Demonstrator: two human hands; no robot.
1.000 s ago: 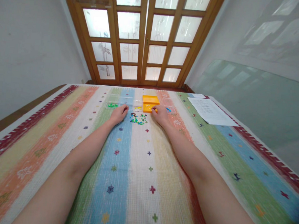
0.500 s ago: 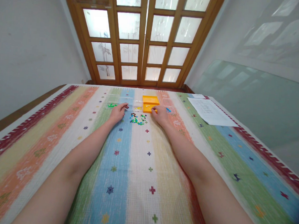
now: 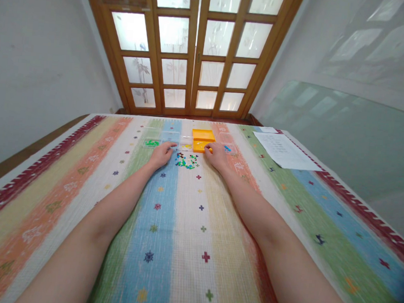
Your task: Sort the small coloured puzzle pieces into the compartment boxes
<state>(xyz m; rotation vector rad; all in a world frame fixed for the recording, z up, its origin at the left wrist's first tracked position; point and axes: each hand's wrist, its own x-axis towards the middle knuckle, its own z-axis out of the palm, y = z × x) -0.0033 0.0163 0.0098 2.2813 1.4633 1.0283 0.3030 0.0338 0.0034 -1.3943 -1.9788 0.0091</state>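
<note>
My left hand (image 3: 162, 154) reaches in from the left, its fingers stretched out and a little apart beside the loose pile of small pieces (image 3: 186, 161). The pieces are green, blue, dark brown and whitish. Behind that hand stands a clear box (image 3: 170, 136), partly hidden by the fingers. My right hand (image 3: 217, 155) is at the front right of the open orange box (image 3: 203, 135), fingers bent together over its base. What they hold, if anything, is hidden. A small clear box with yellow pieces (image 3: 186, 146) stands between the hands.
Green pieces (image 3: 152, 143) lie in a clear box at the left, blue pieces (image 3: 227, 148) in another at the right. Printed paper sheets (image 3: 282, 150) lie at the far right on the striped tablecloth (image 3: 184, 243). Glazed wooden doors (image 3: 194, 67) stand behind the table.
My left hand has shifted slightly right and its fingers have straightened. The dark red spot by its fingertips no longer shows. My right hand has stayed still.
</note>
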